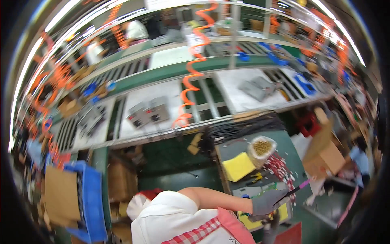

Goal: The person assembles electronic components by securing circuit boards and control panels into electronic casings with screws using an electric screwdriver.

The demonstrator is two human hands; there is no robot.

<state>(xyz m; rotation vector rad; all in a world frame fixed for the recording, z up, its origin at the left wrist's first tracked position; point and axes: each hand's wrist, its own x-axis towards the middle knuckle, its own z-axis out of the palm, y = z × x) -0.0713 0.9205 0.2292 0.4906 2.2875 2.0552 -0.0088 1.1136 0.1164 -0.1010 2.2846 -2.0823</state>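
My left arm reaches across to the right. Its grey-gloved hand, my left hand [264, 203], is closed around a thin dark strip [295, 190] that sticks out to the right and ends in a pinkish tip; blur hides its exact kind. Just below it is my right hand [271, 228], also gloved in grey, its fingers smeared and partly hidden. Both hands are over a yellow flat piece [284, 212] on the green workbench [298, 162]. Beyond them lie yellow-handled tools [256, 177], a yellow sheet or pad [238, 166] and scattered red-and-white small parts [279, 166].
An open bag of small gold-coloured parts [262, 147] stands at the bench's far side, near a bundle of black cables [243, 129]. Beyond runs a conveyor [207, 118] carrying grey metal units [148, 112]. An orange coiled hose [187, 87] hangs over it. Cardboard boxes [325, 156] stand right; a blue bin [92, 199] left.
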